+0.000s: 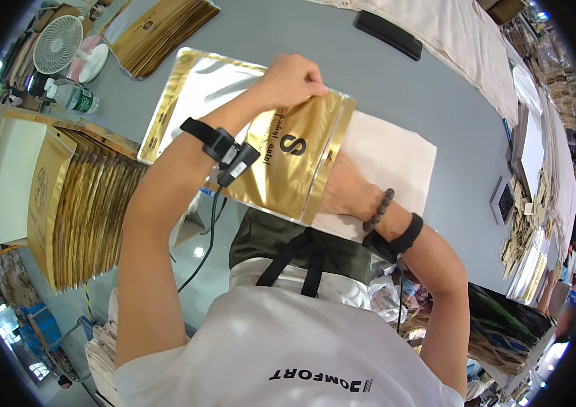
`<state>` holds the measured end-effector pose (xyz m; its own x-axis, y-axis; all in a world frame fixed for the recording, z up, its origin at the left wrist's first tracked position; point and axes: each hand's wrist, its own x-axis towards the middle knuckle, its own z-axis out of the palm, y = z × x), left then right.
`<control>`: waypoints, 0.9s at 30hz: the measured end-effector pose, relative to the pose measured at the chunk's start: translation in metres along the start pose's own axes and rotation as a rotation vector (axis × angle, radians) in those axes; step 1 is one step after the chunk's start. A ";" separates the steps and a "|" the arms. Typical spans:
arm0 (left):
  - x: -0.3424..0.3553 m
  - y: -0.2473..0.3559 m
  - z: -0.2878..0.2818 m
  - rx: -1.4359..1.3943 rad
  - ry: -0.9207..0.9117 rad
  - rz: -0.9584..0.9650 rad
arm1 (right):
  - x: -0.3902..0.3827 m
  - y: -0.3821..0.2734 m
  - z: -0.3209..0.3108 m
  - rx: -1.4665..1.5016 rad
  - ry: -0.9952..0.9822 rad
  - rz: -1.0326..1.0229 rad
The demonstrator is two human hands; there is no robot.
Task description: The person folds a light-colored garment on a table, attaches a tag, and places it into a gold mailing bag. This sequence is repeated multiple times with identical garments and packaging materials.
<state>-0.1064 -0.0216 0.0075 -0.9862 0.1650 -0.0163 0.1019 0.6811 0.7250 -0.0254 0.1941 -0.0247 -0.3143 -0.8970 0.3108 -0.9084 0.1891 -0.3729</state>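
A flat gold and silver zip bag point(301, 146) lies across the table in front of me, its open end toward the right. My left hand point(291, 80) is closed on the bag's far edge near that end, thumb and fingers pinching it. My right hand point(345, 188) reaches in at the open end; its fingers are hidden behind the gold film, so what they hold cannot be seen. Folded cream cloth point(396, 152) lies under my right wrist and extends right of the bag; its left part is covered by the bag.
A box of upright gold bags point(91, 210) stands at left, near a water bottle point(74, 96) and white fan point(60, 44). Another gold bag stack point(155, 34) lies at the far left. Cream fabric point(454, 41) and a black bar point(388, 35) are at the far right.
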 end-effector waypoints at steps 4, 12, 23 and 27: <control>-0.021 0.037 0.035 0.046 0.073 0.203 | 0.007 -0.001 0.023 0.239 -0.115 0.066; -0.149 0.060 0.044 0.161 0.280 0.266 | -0.024 0.044 -0.005 0.296 0.064 0.404; -0.139 0.036 0.050 0.013 0.398 0.320 | -0.017 0.059 0.007 -0.011 0.122 0.322; -0.133 0.022 0.047 0.147 0.359 0.168 | -0.017 0.045 -0.011 0.020 0.114 0.283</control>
<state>0.0330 0.0055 -0.0068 -0.9346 0.0406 0.3534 0.2566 0.7649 0.5908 -0.0642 0.2219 -0.0372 -0.5843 -0.7588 0.2878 -0.7750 0.4166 -0.4752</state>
